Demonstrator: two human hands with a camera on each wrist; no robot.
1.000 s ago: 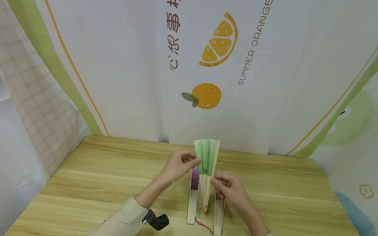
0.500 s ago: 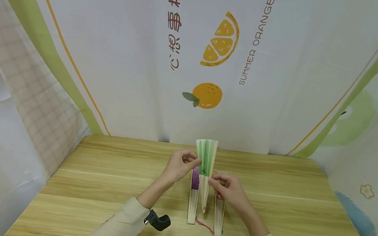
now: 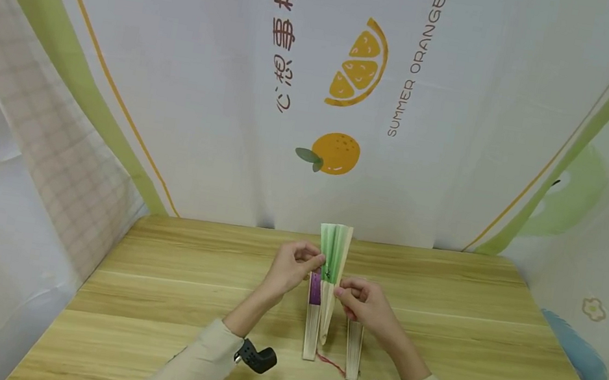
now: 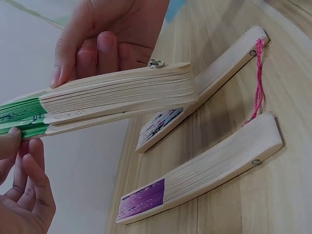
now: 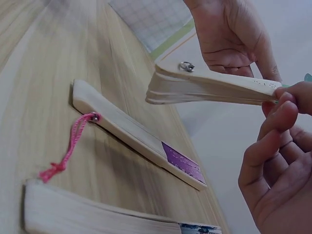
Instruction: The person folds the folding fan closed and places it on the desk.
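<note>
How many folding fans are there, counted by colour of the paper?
Green fan, held in both hands: 1
Purple fan, lying on the table: 1
Fan with dark print, lying on the table, pink cord attached: 1
Total: 3

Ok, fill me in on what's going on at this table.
A person holds a green folding fan above the wooden table, nearly closed. The left hand pinches its green paper edge and the right hand grips the ribs. Two closed fans, a purple-edged fan and a second fan, lie flat below.
</note>
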